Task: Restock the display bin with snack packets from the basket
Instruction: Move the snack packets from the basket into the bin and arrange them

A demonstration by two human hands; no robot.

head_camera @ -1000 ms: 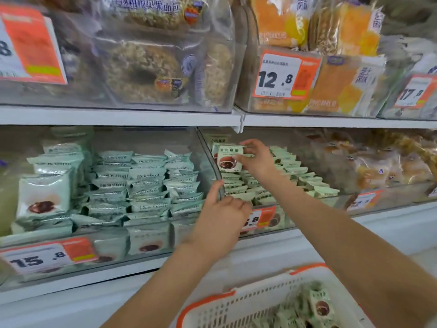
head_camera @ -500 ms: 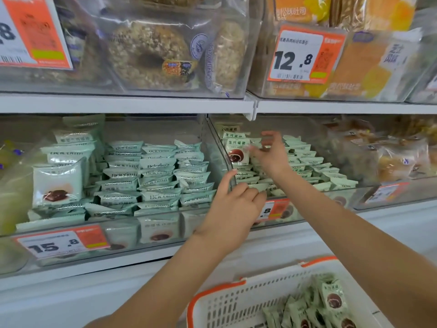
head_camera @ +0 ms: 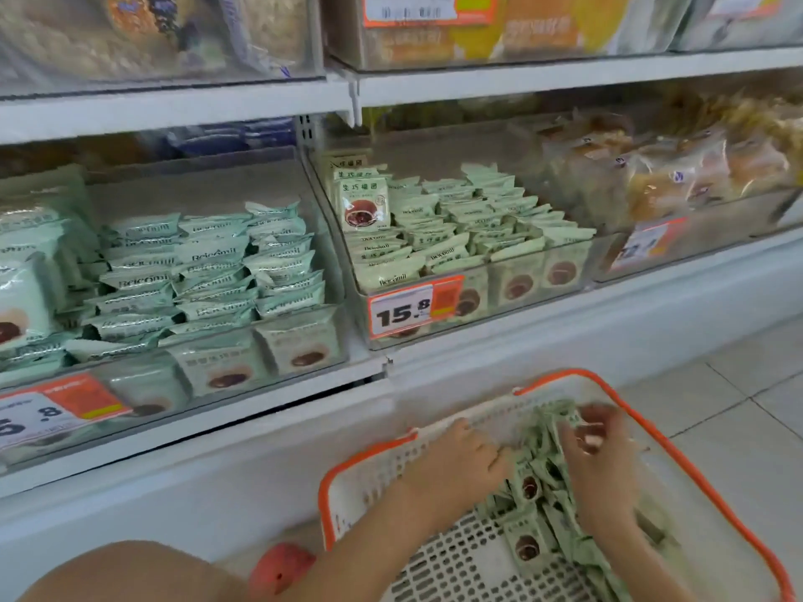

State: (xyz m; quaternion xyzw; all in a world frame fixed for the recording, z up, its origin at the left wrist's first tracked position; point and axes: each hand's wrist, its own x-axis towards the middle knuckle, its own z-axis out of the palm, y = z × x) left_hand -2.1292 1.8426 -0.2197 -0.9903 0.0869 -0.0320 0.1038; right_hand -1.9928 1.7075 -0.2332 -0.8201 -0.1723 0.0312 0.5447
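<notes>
Hands down in the basket [head_camera: 678, 445] on the floor, below the shelf; both reaching among the loose green snack packets [head_camera: 539, 484] heaped toward its far side; judged as gathering the next batch for the display bin [head_camera: 578, 271] above. Left hand [head_camera: 456, 464] lies palm down at the heap's edge, fingers stretched toward the packets, touching them; whether it grips one I cannot tell, the frame is blurred. Right hand [head_camera: 597, 458] curls over the heap with fingertips bent in, seemingly pinching a packet near the top, though motion smear hides the hold. Forearms angle down and forward, wrists dropped. Display bin holds packets standing in tidy rows behind a price tag [head_camera: 408, 310]; one packet [head_camera: 363, 204] stands face-out at back left; room remains at the rear.
</notes>
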